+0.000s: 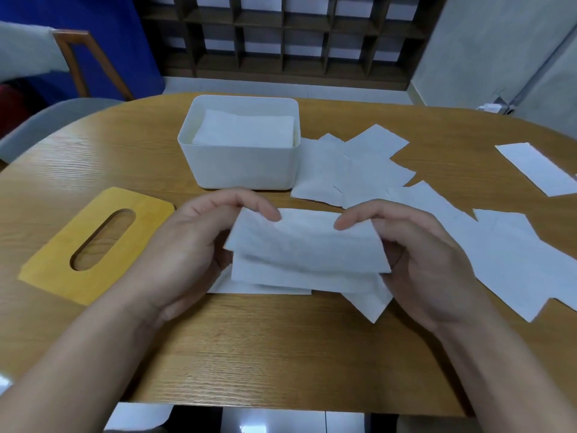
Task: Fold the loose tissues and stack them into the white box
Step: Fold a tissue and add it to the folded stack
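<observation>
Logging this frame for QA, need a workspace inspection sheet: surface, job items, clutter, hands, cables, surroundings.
Surface: wooden table, oval.
Job's things: white box open, folded tissues stacked inside; folded tissue held above the table; loose tissues scattered right of the box.
Clutter: yellow wooden lid with slot, flat, left of the hands.
Grippers: left hand and right hand each pinch an end of the folded tissue.
Cables: nothing seen.
Surroundings: dark lattice shelf, blue wall, grey chair.

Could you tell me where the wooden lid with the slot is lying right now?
In the head view, the wooden lid lies flat on the table, left of the left hand and nearer than the white box.
</observation>
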The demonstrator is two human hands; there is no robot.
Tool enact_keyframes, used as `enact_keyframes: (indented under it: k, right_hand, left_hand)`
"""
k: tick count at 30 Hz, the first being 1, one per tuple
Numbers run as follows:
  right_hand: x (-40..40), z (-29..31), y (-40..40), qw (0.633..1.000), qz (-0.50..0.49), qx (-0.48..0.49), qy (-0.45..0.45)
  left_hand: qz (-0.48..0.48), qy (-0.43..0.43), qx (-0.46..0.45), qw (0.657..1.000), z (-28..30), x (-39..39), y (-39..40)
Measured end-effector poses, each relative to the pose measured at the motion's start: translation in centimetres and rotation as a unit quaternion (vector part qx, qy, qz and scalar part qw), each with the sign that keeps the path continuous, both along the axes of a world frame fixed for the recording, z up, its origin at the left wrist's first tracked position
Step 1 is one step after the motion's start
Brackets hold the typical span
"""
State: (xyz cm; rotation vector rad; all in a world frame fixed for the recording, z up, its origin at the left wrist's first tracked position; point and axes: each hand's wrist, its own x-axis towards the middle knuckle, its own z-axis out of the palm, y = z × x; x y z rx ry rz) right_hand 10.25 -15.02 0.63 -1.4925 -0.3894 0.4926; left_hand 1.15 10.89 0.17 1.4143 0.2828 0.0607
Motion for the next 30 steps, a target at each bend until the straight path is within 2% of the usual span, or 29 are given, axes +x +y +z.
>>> enact_keyframes:
  k: [6, 10, 13, 18, 25, 27, 30]
  right_hand:
    - [-0.6, -0.5, 1.4, 0.992, -0.039, -0.098, -0.070]
    - [-0.9, -1.0, 2.4, 0.988, -0.063, -0.121, -0.074]
    - [-1.3, -1.1, 3.4, 0.989, -0.085, -0.101, -0.071]
    - [-1.8, -2.6, 5.2, 0.966, -0.114, -0.152, -0.173]
    - [-1.6, -3.0, 6.9, 0.949, -0.147, -0.174, -0.218]
    - [-1.6, -3.4, 7.1, 0.935, -0.139, -0.210, -0.248]
    - [-1.8, -3.7, 7.2, 0.894, -0.125, -0.284, -0.324]
  left_hand:
    - [0.026, -0.019, 0.085, 0.996, -0.2, -0.2, -0.1]
    - [0.026, -0.029, 0.161, 0.986, -0.9, -0.4, 1.0]
    - [0.043, -0.025, 0.260, 0.964, -1.3, -0.8, 1.9]
    - [0.077, -0.026, 0.347, 0.934, -2.3, -1.4, 2.9]
    - [0.101, -0.012, 0.431, 0.897, -2.1, -1.7, 3.2]
    - [0.101, -0.008, 0.466, 0.879, -2.2, -1.8, 3.0]
    - [0.100, -0.012, 0.539, 0.836, -2.5, -1.9, 2.7]
